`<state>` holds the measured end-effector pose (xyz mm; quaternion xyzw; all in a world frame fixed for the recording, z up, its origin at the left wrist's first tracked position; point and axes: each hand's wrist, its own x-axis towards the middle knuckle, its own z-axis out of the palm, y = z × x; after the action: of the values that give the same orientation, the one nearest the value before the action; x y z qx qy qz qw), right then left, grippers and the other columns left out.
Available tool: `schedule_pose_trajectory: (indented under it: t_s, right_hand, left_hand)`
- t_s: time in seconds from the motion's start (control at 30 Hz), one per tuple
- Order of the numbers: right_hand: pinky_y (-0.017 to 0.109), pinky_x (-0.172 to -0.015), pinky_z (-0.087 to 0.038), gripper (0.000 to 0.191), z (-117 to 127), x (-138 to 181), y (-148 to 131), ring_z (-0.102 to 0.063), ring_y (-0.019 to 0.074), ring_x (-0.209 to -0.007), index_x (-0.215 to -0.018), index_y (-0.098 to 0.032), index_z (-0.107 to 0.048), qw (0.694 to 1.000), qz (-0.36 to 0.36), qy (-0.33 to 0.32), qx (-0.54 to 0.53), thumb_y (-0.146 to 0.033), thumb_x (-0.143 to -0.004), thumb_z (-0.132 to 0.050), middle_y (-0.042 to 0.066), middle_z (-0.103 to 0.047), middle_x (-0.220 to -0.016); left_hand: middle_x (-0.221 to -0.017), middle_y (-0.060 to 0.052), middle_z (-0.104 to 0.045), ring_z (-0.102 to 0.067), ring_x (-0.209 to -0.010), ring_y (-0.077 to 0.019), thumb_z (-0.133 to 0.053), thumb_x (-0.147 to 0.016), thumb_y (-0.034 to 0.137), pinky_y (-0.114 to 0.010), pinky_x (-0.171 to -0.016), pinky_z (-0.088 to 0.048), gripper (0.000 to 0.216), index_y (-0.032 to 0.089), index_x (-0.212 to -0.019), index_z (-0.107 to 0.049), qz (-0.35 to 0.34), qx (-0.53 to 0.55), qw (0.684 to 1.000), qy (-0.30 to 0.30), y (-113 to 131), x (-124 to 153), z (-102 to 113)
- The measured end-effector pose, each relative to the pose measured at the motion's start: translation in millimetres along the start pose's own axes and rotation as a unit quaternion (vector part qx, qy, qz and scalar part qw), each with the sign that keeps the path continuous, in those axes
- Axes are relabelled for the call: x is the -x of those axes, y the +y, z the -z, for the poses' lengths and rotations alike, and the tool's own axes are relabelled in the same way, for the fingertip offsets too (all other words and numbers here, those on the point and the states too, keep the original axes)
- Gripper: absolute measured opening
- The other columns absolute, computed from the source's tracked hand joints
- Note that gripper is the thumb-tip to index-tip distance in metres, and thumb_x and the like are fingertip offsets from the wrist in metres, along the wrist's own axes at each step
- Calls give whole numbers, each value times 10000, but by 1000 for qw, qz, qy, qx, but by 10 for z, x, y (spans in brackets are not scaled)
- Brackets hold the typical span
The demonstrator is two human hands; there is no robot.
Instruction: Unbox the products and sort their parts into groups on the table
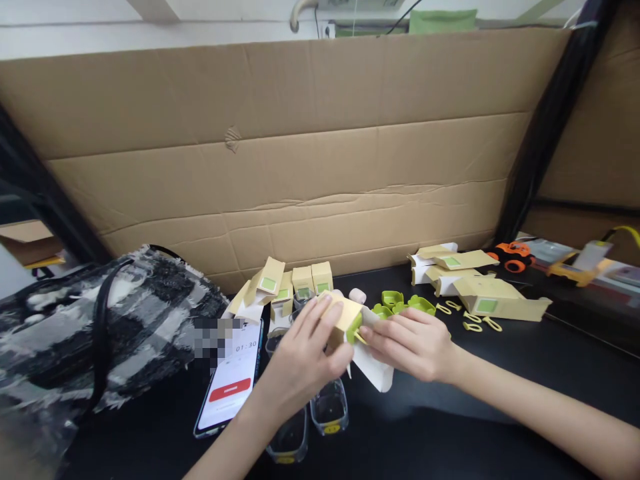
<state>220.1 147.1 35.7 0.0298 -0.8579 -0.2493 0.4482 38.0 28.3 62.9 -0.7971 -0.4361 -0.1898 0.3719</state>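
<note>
My left hand (315, 340) is wrapped around a small pale-yellow cardboard box (344, 311), its open end facing right. A green plastic part (353, 327) shows in that opening, and a white inner flap (373, 367) hangs below. At the opening, my right hand (413, 340) is closed, its fingertips pinching a small yellow-green piece; its exact shape is hidden. Behind my right hand lie several green plastic cups (421, 305). Yellow loops (473, 327) are scattered to their right. Below my left hand are clear plastic containers (329, 407) with yellow tabs.
Small boxes (270, 280) stand at the back, left of centre. Flattened open boxes (480, 300) lie back right, near an orange toy car (515, 257). A phone (230, 383) and a shaggy black-and-grey bag (150, 320) are at left. A cardboard wall (300, 153) rises behind.
</note>
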Motion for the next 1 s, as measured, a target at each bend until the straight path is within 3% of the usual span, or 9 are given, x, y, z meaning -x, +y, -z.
schedule_pose_trajectory:
  t_s: [0.1,0.2,0.37,0.6,0.7,0.83,0.93,0.97,1.0]
  right_hand:
    - [350,-792,-555,129,28,-5,29,-632,216,-1030,-936,-203,-626,999,-1,47,-26,-138,-830,-595,58,-708,-1043]
    - [431,-890,-538,73,26,-20,33,-472,267,-1243,-887,-167,-587,995,19,57,-78,-130,-824,-588,130,-629,-1203]
    - [431,-946,-505,90,31,-35,-19,-497,249,-1216,-946,-123,-563,994,36,-3,-103,-101,-879,-508,189,-616,-1200]
    - [426,-943,-515,173,59,-50,5,-518,244,-1195,-983,-125,-543,990,33,38,-133,-32,-851,-481,165,-669,-1113]
    - [446,-932,-519,175,35,-30,18,-462,253,-1248,-954,-171,-517,983,0,60,-174,-42,-837,-502,129,-655,-1139]
    - [340,-871,-548,127,-49,45,-18,-562,202,-1154,-868,-205,-520,962,-88,7,-259,-83,-843,-491,98,-631,-1174]
    - [332,-810,-551,105,-59,31,-58,-627,184,-1020,-837,-228,-483,914,-207,64,-342,-126,-836,-508,68,-641,-1116]
    - [339,-790,-551,84,-36,-4,-61,-635,181,-976,-835,-235,-469,871,-288,95,-387,-159,-848,-501,54,-647,-1063]
    - [350,-766,-552,55,-3,-52,-55,-642,181,-931,-837,-241,-457,803,-382,115,-443,-200,-865,-481,41,-648,-1000]
  left_hand:
    - [-1251,-101,-525,-461,-1250,-295,-445,-769,-42,-505,-948,-503,247,203,-780,-473,24,36,999,14,-55,-17,35]
    - [-1249,-83,-525,-450,-1262,-284,-437,-764,-45,-498,-948,-507,252,204,-728,-444,2,18,1000,20,-89,-18,49]
    - [-1210,-101,-527,-432,-1272,-280,-418,-813,-11,-495,-960,-496,219,198,-755,-450,-7,5,1000,10,-116,23,14]
    - [-1243,-115,-483,-400,-1287,-292,-435,-785,-45,-492,-978,-478,237,181,-719,-457,-13,-12,999,30,-110,12,36]
    - [-1256,-120,-474,-414,-1274,-291,-433,-779,-44,-498,-979,-476,233,185,-755,-469,-3,-27,999,18,-117,16,17]
    - [-1262,-147,-447,-424,-1258,-306,-425,-772,-41,-497,-977,-473,235,180,-836,-476,10,-31,999,-4,-141,39,-30]
    - [-1262,-137,-439,-415,-1259,-303,-433,-762,-54,-510,-985,-459,279,189,-896,-469,7,-36,999,1,-173,63,-80]
    - [-1242,-133,-451,-429,-1244,-294,-431,-764,-50,-510,-978,-464,287,192,-916,-460,16,-25,1000,11,-186,75,-103]
    - [-1215,-133,-466,-452,-1218,-285,-427,-770,-41,-509,-965,-474,287,192,-938,-448,28,-7,999,22,-200,88,-129]
